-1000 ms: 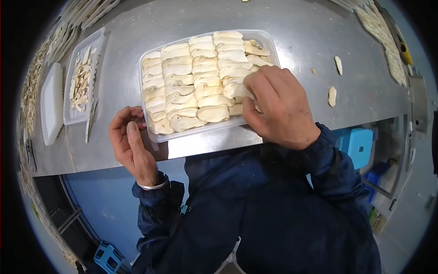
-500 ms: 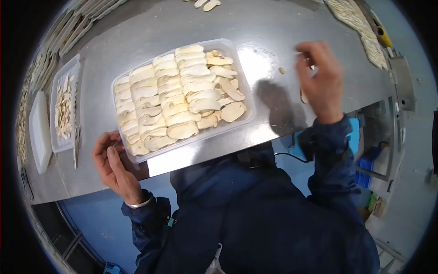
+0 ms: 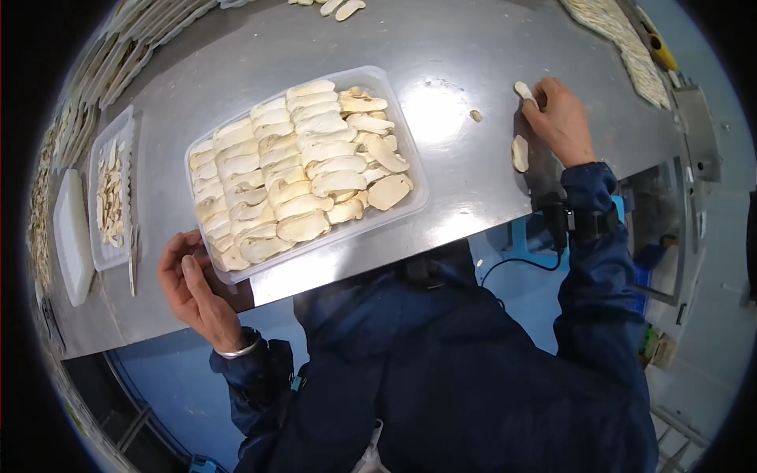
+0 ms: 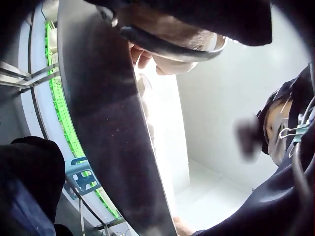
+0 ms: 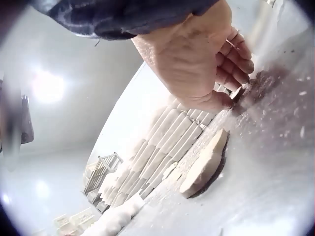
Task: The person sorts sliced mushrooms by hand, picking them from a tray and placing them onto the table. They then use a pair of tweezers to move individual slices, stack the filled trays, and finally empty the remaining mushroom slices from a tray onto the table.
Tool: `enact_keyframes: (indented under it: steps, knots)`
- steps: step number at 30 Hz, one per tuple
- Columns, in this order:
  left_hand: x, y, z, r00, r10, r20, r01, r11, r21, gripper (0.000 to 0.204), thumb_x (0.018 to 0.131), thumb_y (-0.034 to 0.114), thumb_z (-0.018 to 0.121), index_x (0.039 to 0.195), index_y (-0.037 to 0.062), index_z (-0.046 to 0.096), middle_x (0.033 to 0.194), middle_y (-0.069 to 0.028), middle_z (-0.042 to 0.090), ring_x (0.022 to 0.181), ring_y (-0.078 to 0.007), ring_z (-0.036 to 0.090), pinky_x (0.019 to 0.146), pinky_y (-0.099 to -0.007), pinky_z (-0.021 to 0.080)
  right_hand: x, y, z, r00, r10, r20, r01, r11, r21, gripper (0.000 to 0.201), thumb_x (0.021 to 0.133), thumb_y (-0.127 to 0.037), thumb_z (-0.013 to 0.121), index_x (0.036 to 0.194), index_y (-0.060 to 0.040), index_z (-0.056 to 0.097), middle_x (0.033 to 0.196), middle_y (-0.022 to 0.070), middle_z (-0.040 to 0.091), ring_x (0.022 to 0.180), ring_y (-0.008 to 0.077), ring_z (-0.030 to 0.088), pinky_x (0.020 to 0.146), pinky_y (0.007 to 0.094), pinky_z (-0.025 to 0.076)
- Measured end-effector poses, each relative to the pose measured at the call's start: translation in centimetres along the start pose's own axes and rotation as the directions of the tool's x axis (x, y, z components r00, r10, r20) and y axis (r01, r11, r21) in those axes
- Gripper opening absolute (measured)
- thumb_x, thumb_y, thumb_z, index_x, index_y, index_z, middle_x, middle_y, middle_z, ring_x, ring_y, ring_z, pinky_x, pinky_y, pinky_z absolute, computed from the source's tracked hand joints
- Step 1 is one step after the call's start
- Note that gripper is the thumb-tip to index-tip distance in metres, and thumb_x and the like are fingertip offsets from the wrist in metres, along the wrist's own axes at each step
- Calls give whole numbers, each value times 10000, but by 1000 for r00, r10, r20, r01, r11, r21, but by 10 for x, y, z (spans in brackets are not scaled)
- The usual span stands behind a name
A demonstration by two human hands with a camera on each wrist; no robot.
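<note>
A clear plastic tray (image 3: pixel 418 201) lies on the steel table, filled with overlapping rows of pale mushroom slices (image 3: pixel 303 165). Beside its near left corner rests my left hand (image 3: pixel 197 288), fingers loosely bent with the fingertips at the tray's edge and the thumb apart from it. Well to the right of the tray, my right hand (image 3: pixel 561 122) pinches the near end of a long mushroom slice (image 3: pixel 522 90) between thumb and fingers. Closer to me a second loose slice (image 3: pixel 520 154) lies on the table; the right wrist view shows this slice (image 5: pixel 205 164) beside the thumb.
At left stand a tray of small mushroom pieces (image 3: pixel 110 189), a white tray (image 3: pixel 72 236) and a slim tool (image 3: pixel 133 260). Stacked filled trays (image 3: pixel 118 55) line the far left. A small scrap (image 3: pixel 475 115) and several far slices (image 3: pixel 347 9) lie on the table (image 3: pixel 441 47).
My right hand has left the tray's right column and moved right to the loose slice. A broad slice now shows at the column's near end. My left hand stays by the corner.
</note>
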State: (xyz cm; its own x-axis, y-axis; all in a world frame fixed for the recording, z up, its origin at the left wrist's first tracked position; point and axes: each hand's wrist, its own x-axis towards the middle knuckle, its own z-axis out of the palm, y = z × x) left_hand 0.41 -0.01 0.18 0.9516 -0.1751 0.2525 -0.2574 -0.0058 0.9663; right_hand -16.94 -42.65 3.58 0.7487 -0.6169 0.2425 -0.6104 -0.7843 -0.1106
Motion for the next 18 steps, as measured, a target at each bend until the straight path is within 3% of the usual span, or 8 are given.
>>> enact_keyframes:
  steps: [3, 4, 6, 9, 14, 18]
  knots:
    - [0, 1, 0, 1000, 10, -6, -10, 999, 45, 257, 952, 68, 418, 1177, -36, 488, 1082, -125, 583, 924, -138, 529, 807, -240, 414, -8, -23, -18, 997, -72, -31, 76, 981, 176, 194, 750, -157, 628, 842, 2, 567, 798, 158, 563, 731, 340, 561, 660, 401, 448]
    - [1, 2, -1, 1000, 20, -3, -19, 996, 87, 255, 951, 63, 418, 1175, -37, 488, 1080, -124, 583, 924, -139, 530, 805, -239, 415, -12, -41, -26, 983, -167, -76, 180, 957, 228, 186, 735, -132, 632, 847, -1, 563, 793, 153, 557, 727, 336, 557, 654, 398, 445]
    - [1, -2, -3, 999, 46, 8, -46, 995, 87, 264, 973, 112, 404, 1172, -40, 489, 1086, -148, 583, 968, -167, 562, 797, -255, 460, -27, -85, -43, 931, -317, -181, 361, 878, 314, 189, 704, -81, 640, 856, -7, 554, 782, 142, 547, 718, 326, 549, 641, 394, 441]
    - [1, -1, -3, 999, 52, 14, -54, 994, 95, 266, 971, 106, 398, 1172, -47, 482, 1080, -152, 582, 977, -171, 559, 793, -253, 459, -49, -134, -44, 815, -545, -196, 578, 749, 324, 247, 653, -46, 640, 878, -13, 544, 808, 135, 541, 724, 288, 542, 637, 380, 427]
    - [1, 1, -2, 998, 61, 13, -61, 995, 78, 265, 970, 102, 393, 1172, -44, 481, 1073, -149, 582, 980, -169, 558, 793, -250, 450, -64, -179, -21, 706, -685, -181, 691, 607, 393, 242, 644, -43, 635, 855, -12, 521, 810, 117, 500, 741, 253, 520, 669, 351, 416]
    - [1, 5, 1, 998, 54, -6, -54, 997, 57, 252, 947, 73, 413, 1159, -40, 489, 1051, -125, 591, 936, -141, 540, 788, -251, 425, -63, -186, -13, 698, -689, -194, 700, 601, 385, 229, 657, -53, 636, 848, -12, 516, 796, 103, 481, 740, 247, 508, 679, 345, 413]
